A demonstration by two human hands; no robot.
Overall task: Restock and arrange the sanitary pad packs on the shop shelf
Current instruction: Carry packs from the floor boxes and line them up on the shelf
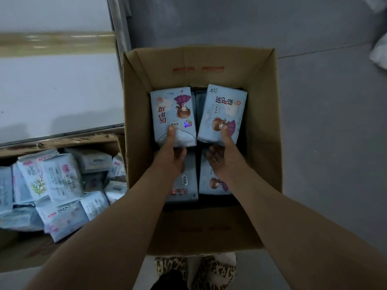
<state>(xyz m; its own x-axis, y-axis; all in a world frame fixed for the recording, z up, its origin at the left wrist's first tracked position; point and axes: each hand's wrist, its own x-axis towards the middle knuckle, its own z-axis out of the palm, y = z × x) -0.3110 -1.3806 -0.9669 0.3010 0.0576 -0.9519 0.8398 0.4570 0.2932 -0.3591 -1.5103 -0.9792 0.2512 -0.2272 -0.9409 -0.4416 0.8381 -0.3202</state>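
An open cardboard box [261, 114] stands on the floor below me, holding several pale blue sanitary pad packs. My left hand [170, 155] grips one pack [172, 109] by its near end, thumb on top. My right hand [224, 158] grips a second pack [223, 109] the same way, right beside the first. Both packs are lifted a little above two more packs [186, 185] lying lower in the box, partly hidden by my hands.
A second cardboard box [27, 254] at the left is piled with several loose blue and white packs [52, 181]. Behind it stands a white panel [58, 86] with a taped strip. Grey floor [330, 143] lies to the right. Leopard-print slippers [196, 271] show at the bottom.
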